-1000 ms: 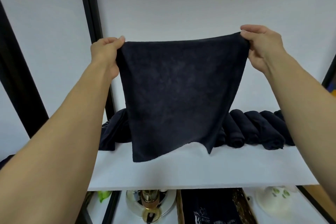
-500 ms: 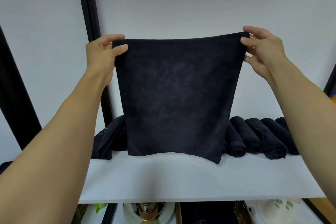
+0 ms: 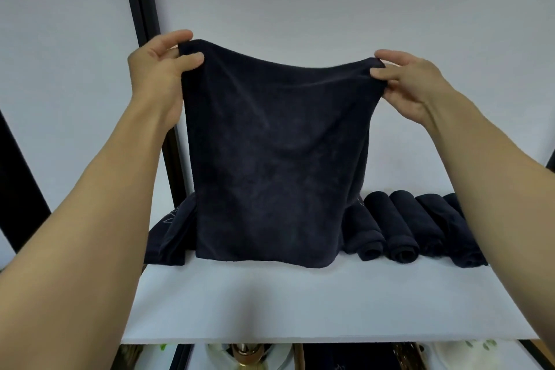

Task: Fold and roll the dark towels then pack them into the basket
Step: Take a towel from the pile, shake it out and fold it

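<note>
Illumination is even, diffuse and fairly bright, with no glare; the white shelf [image 3: 300, 303] carries only a soft shadow beneath the hanging dark towel [image 3: 276, 159], whose weave is largely lost in near-black tone. Wide-angle distortion bows the black frame post [image 3: 141, 9] at upper left and stretches both forearms at the lower corners. Focus is slightly soft throughout, softest along the bottom edge.
</note>
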